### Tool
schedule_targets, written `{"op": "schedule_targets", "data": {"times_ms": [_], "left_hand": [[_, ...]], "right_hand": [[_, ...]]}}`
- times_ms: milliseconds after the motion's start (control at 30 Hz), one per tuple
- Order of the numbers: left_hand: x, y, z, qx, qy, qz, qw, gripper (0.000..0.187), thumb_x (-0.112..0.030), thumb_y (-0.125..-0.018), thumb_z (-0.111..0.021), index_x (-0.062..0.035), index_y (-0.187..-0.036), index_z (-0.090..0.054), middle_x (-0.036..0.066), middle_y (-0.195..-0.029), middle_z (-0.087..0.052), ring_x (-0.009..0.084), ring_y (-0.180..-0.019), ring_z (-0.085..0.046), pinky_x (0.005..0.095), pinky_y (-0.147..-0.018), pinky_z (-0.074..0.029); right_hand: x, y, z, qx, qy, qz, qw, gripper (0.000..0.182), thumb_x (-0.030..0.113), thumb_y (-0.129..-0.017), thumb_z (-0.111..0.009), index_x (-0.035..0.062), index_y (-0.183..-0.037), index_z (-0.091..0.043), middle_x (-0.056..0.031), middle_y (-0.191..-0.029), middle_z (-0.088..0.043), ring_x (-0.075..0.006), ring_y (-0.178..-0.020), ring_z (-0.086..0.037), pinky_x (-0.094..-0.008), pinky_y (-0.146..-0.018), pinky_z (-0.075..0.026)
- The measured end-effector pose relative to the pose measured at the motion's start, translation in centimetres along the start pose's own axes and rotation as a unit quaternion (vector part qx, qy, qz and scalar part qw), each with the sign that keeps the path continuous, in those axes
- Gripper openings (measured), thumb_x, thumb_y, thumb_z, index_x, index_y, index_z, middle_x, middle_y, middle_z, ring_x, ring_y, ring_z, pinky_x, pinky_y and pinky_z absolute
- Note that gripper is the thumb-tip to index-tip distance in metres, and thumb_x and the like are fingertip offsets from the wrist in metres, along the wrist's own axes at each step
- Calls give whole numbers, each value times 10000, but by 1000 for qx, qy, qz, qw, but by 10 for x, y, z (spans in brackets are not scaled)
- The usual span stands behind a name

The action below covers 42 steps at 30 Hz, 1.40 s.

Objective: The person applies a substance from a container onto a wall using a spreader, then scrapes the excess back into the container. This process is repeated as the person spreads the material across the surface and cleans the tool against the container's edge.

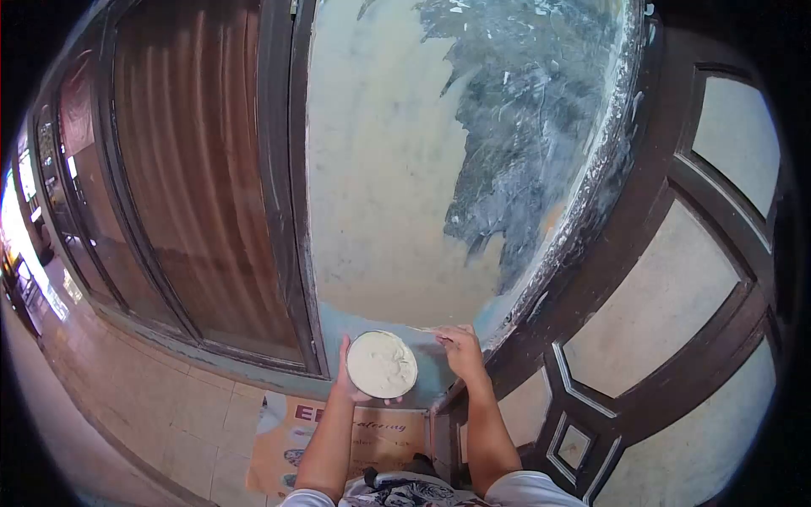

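My left hand (345,372) holds a round bowl (382,364) from the left and below, its fingertips showing at the bowl's lower edge. Pale cream paste fills the bowl, its surface uneven on the right. Just right of the bowl, my right hand (459,348) is closed on a thin tool (422,329), whose narrow edge points left towards the wall. Behind both hands rises a wall panel (380,194), coated smooth and cream on the left, with a rough, dark grey-blue patch (524,144) at the upper right.
A curtained window (190,169) in a dark frame stands on the left. On the right is a dark wooden door (667,338) with pale panels. A printed banner (279,448) lies on the tiled floor (182,406) below my arms.
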<state>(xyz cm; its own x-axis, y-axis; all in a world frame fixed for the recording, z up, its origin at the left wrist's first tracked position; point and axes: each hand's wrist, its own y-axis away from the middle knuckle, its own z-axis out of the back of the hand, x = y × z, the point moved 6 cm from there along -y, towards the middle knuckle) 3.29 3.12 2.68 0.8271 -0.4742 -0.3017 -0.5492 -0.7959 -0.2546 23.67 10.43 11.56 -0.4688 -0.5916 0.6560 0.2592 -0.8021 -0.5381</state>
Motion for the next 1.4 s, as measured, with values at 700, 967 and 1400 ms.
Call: {"op": "schedule_targets", "data": {"times_ms": [700,967,1400], "left_hand": [[-36,5,-19,-96,-138,-42,985,1275,-1068,-658,-196,-127,-1470,-478,287,-1229,-660,535,-839,-699,528,-547,-604],[-38,14,-15,-133,-178,-35,974,1296,-1074,-653,-170,-110,-1461,-482,281,-1195,-667,520,-852,-704,507,-561,-589],[-35,18,-16,-148,-206,-12,967,1305,-1078,-647,-120,-135,-1476,-477,230,-1215,-677,506,-885,-712,497,-553,-574]], "right_hand": [[44,6,-42,62,97,141,983,381,-81,-768,-653,160,-1011,-821,-34,-1168,-713,-313,-1122,-495,-397,-1025,-408],[47,9,-59,71,81,153,982,368,-75,-758,-686,168,-999,-825,-38,-1171,-709,-326,-1126,-490,-387,-1006,-428],[48,21,-71,56,100,164,980,493,-102,-745,-612,228,-1046,-823,-22,-1175,-692,-365,-1142,-490,-422,-1021,-447]]}}
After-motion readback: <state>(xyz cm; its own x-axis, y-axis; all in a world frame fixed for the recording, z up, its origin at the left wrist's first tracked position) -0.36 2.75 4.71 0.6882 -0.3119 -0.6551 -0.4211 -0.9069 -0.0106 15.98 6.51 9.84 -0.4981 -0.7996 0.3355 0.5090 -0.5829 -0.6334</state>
